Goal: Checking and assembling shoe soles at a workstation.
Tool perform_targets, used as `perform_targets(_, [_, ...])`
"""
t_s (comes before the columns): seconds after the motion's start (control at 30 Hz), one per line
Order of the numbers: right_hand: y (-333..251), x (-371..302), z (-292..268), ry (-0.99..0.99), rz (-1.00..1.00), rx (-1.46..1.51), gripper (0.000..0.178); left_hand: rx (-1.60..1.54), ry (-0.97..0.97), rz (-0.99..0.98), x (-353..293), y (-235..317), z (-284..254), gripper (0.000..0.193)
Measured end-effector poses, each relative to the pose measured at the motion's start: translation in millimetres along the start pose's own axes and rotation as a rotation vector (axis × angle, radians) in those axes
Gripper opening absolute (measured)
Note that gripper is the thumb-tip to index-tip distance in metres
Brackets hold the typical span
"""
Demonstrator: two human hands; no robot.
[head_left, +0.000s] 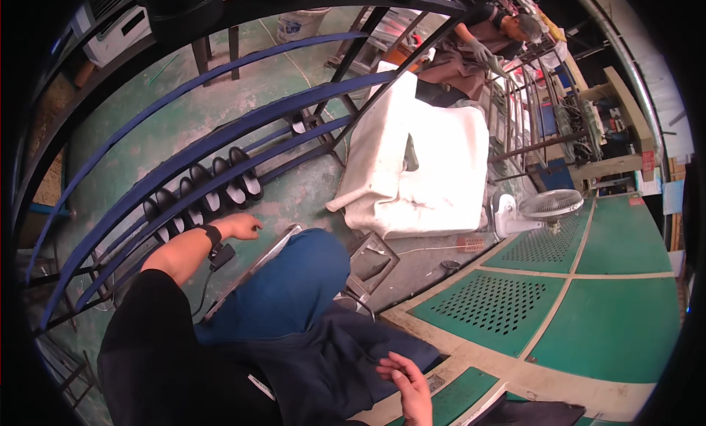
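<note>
My left hand (pixel 239 226) reaches out over the green floor at the left, beside a dark metal rack with blue rails (pixel 213 160). It looks empty, its fingers loosely bent and partly apart. Several black shoes (pixel 235 187) with pale insides stand in a row on the rack's lower rails, just beyond that hand. A dark band with a small black box (pixel 221 257) and a cord sits at my left wrist. Low in the picture, my right hand (pixel 409 388) is raised near the green work table's edge, fingers half curled, thumb apart, nothing visible in it.
A white sheet (pixel 448 198) drapes over something ahead. The green-topped table (pixel 610 323), with perforated panels, fills the right side; a fan (pixel 551 204) stands at its far end. A gloved co-worker (pixel 482 47) bends over metal racks at the back. Dark material (pixel 529 413) lies bottom right.
</note>
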State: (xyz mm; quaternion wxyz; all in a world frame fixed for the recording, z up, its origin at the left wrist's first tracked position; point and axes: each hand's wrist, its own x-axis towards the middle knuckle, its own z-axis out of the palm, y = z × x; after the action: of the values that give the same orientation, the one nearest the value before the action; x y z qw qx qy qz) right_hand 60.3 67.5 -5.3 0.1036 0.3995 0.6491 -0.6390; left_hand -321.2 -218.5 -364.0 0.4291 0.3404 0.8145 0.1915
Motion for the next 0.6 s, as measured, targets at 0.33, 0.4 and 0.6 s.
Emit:
perform_targets(0.33, [5.0, -64.5, -47.1, 0.036, -0.022, -0.240, 0.041, 0.200, 0.867, 0.523, -61.4, 122.2, -156.7, 0.023])
perform_targets(0.4, [-11.1, -56.1, -48.6, -0.048, -0.041, -0.597, 0.040, 0.348, 0.999, 0.590, -49.1, 142.8, -189.3, 0.030])
perform_targets(0.6, [-50.7, 52.8, -5.3, -0.165, -0.183, -1.001, 0.044, 0.538, 1.063, -0.050, 3.8, 102.1, -239.8, 0.061])
